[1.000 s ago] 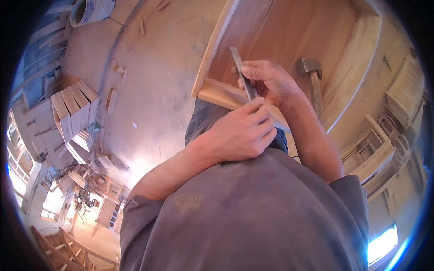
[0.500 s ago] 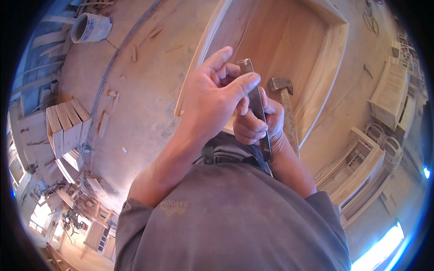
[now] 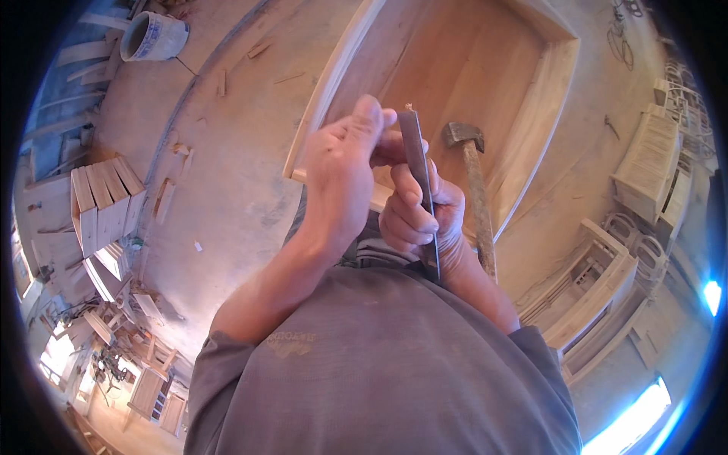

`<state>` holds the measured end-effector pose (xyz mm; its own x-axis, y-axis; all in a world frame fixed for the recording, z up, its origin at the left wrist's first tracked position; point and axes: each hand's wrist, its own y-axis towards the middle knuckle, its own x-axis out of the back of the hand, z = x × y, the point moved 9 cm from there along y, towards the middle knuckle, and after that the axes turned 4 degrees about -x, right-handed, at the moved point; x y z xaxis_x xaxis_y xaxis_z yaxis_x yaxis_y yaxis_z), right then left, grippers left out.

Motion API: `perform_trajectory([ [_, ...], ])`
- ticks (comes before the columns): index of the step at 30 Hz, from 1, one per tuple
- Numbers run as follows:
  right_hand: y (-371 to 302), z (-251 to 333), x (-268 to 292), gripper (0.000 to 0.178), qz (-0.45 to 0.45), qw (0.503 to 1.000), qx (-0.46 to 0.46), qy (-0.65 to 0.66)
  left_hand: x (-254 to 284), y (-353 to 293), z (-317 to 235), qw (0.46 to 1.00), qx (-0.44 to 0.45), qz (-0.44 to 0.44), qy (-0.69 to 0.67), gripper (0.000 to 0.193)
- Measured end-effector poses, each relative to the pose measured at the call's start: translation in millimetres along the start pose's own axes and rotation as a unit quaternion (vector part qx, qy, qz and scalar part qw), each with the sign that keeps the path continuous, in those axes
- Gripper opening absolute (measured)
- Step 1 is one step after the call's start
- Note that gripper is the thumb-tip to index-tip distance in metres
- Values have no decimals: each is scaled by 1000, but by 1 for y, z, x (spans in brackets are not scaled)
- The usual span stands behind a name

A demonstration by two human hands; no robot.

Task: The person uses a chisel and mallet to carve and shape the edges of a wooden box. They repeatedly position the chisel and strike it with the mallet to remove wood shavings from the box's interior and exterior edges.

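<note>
My right hand (image 3: 425, 212) is closed around a long, flat, dark metal strip (image 3: 412, 144), which stands nearly upright in front of me; its exact kind does not show. A small pale curl, like a wood shaving, clings to its top end. Beside the strip's upper part is my left hand (image 3: 340, 171), its thumb raised away from the metal. Some of its fingers pass behind the strip, so whether they touch it is hidden. A hammer (image 3: 476, 182) with a worn wooden handle leans across the near side of an open wooden box (image 3: 332, 91), its head over the inside.
A whitish bucket (image 3: 168, 39) stands at the far left, with a dark cable (image 3: 176, 106) running along the dusty floor. Slatted wooden pieces (image 3: 110, 201) are stacked at the left. Wooden furniture frames (image 3: 584, 292) and a box-like cabinet (image 3: 644, 159) line the right side.
My left thumb has lifted off the metal strip and moved left. The strip has shifted slightly left in my right hand and turned more upright. My view has shifted a little.
</note>
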<state>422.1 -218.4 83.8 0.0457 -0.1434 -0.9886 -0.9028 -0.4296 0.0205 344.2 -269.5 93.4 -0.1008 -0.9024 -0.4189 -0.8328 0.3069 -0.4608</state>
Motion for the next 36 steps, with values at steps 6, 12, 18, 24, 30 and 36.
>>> perform_trajectory([
  [6, -14, 41, 1, 40, -341, 764, 96, -539, -6, -21, -10, 993, -40, 41, 102, 23],
  [12, -11, 37, -36, 34, -330, 546, 163, -753, 10, -16, -6, 999, -38, -30, 16, 27],
  [18, -3, 31, -42, 31, -292, 524, 185, -778, 20, -11, -5, 998, -1, -65, -23, 50],
  [24, -7, 36, -23, 27, -310, 573, 134, -747, 23, -10, -6, 996, -22, -89, -15, 67],
  [30, -10, 45, -4, 39, -340, 615, 106, -703, 18, -2, -4, 997, -18, -70, 1, 58],
  [36, -29, 79, 40, 33, -429, 605, 17, -671, 74, 19, -46, 963, -193, -174, -74, 37],
])
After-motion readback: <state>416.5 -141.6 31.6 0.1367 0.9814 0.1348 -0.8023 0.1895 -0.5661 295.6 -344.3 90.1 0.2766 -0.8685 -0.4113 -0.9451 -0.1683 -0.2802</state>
